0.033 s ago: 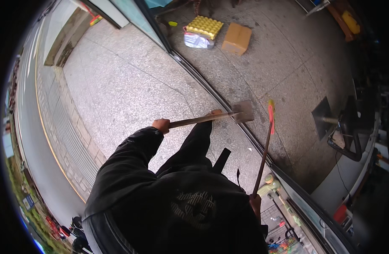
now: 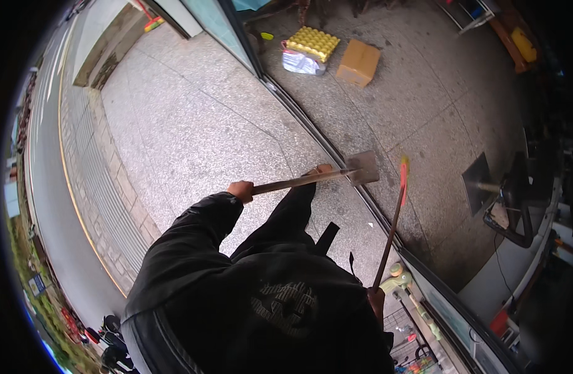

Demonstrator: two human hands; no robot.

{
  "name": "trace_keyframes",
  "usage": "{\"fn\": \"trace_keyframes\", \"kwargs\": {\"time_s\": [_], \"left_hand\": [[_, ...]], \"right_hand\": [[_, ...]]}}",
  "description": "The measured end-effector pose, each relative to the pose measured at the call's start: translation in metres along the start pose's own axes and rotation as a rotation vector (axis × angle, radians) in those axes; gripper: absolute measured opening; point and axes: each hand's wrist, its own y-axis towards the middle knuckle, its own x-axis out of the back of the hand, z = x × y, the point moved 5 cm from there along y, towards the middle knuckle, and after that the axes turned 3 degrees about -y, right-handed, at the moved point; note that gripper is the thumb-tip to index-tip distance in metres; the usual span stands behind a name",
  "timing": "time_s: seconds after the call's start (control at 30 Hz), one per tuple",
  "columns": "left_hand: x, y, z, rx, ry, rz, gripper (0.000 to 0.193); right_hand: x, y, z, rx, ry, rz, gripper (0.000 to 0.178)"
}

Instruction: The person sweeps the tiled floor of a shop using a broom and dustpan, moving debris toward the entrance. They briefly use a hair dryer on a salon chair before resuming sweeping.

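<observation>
My left hand is wrapped round the end of the wooden handle of a shovel. Its flat, square metal blade reaches to the dark door track, close by my foot. At the lower right, my right hand is closed on the long brown stick of a broom. The broom's red head with yellow-green bristles is at the far end, over the grey floor inside the doorway. Part of my right hand is hidden by my black jacket.
Inside stand a yellow egg tray on a silvery bag and a cardboard box. A black-framed stand is at the right. Glass door panels flank the track. Pale paving runs left to the road.
The whole view has shifted slightly, so the floor, box and egg tray sit a little further right and lower. Both hands keep their holds on shovel and broom.
</observation>
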Motion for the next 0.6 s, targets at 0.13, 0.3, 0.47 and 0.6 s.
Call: {"fn": "trace_keyframes", "kwargs": {"time_s": [0.13,0.3,0.47,0.6], "left_hand": [[-0.075,-0.124,0.047,0.165,-0.247,0.035,0.028],[-0.125,-0.218,0.092,0.309,-0.463,0.016,0.031],[-0.167,-0.279,0.157,0.464,-0.625,-0.055,0.033],[-0.188,-0.316,0.212,0.561,-0.733,-0.131,0.030]], "right_hand": [[-0.029,-0.012,-0.007,-0.033,-0.059,0.042,0.018],[-0.048,0.016,-0.045,0.083,-0.237,0.129,0.018],[-0.116,-0.003,0.028,0.229,-0.404,0.208,0.017],[-0.200,-0.038,0.100,0.325,-0.545,0.293,0.016]]}}
